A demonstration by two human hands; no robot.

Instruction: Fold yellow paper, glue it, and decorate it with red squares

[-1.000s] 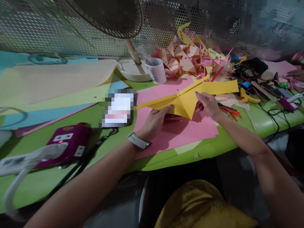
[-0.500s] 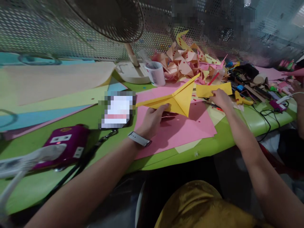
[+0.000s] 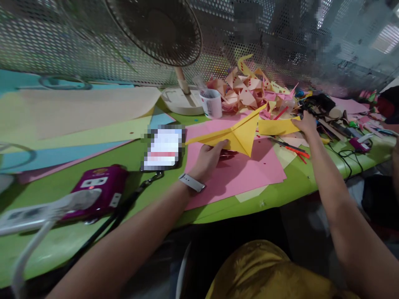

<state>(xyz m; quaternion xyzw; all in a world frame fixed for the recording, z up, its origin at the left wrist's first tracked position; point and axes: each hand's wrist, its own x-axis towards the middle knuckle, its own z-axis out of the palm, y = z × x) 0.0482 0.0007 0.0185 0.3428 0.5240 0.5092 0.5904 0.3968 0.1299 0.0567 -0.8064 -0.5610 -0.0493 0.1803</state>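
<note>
Head view: the left hand (image 3: 209, 160) pinches the folded yellow paper (image 3: 241, 136), thumb on top, over the pink sheets (image 3: 249, 174). Well to its right, the right hand's (image 3: 307, 123) fingers meet the end of a yellow strip (image 3: 277, 127); whether they grip, I cannot tell. Placing the strip seems the step in hand; the next move calls for a steady left pinch.
</note>
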